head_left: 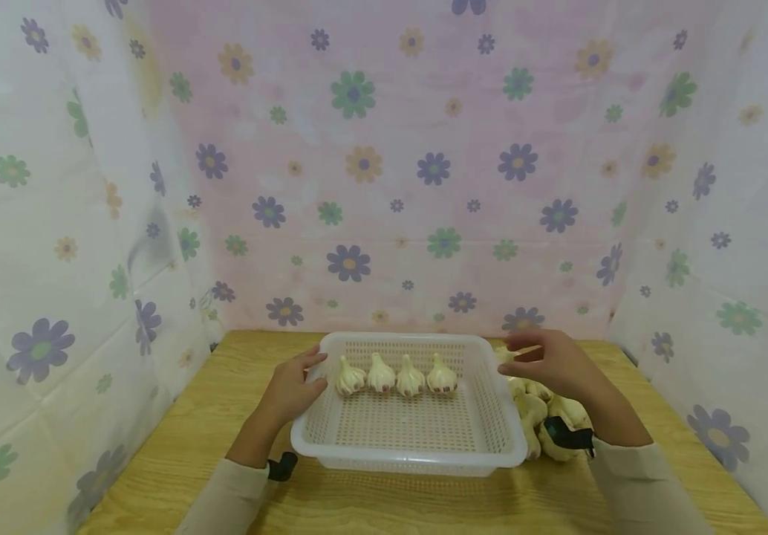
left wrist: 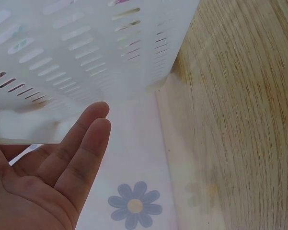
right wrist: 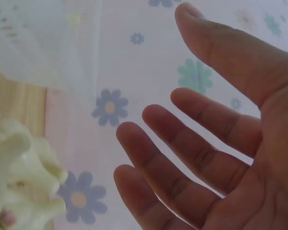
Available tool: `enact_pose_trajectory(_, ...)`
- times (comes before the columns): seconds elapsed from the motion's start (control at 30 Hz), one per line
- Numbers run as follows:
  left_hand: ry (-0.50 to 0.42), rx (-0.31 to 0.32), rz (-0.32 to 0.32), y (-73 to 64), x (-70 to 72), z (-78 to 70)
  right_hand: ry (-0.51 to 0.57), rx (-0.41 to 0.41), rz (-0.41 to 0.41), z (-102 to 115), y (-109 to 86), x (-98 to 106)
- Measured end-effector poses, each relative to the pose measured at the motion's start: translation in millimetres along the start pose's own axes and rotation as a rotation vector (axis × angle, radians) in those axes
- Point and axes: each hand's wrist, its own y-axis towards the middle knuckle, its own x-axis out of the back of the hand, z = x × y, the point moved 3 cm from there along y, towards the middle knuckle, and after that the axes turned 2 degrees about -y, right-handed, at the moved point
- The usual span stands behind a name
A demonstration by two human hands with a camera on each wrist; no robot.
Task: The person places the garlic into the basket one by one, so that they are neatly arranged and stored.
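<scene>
A white plastic basket with slotted walls sits on the table in front of me. Several garlic bulbs stand in a row inside it, toward the back. My left hand is at the basket's left rim, thumb and fingertips right at the edge. In the left wrist view its straight fingers overlap the outer wall. Beyond the basket's right rim my right hand hovers with nothing in it, fingers spread and thumb apart in the right wrist view. Beneath it lies a pile of garlic bulbs, partly hidden by hand and basket.
The wood-grain table runs back to a flowered cloth, which also hangs at both sides. Dark straps are worn at both wrists. The garlic pile stands close against the basket's right side.
</scene>
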Motion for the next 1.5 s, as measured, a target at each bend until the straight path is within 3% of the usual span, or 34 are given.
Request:
enact_pose_trajectory(0.4,0.012,0.01,-0.002,1.1,0.3,0.3,-0.034,0.004,-0.073,-36.5,-34.3,25.3)
enact_pose_trajectory(0.73,-0.016,0.004,-0.005,1.5,-3.9,0.4,0.072,-0.027,-0.016,-83.8,-50.2,33.1)
enact_pose_trajectory(0.87,-0.004,0.004,-0.005,1.5,-4.5,0.5,0.121,-0.051,0.022,-106.2,-55.2,30.1)
enact_pose_trajectory(1.17,0.007,-0.001,-0.015,0.2,0.3,2.2,0.478,-0.015,0.158,-157.4,-56.3,9.9)
enact_pose_trajectory(1.33,0.003,-0.001,-0.008,-0.7,0.0,2.3,0.491,-0.096,0.184,-177.0,-59.3,-0.1)
enact_pose_trajectory(1.5,0.008,-0.003,-0.007,0.3,-0.8,1.5,0.505,-0.118,0.212,-183.0,-63.5,-5.8)
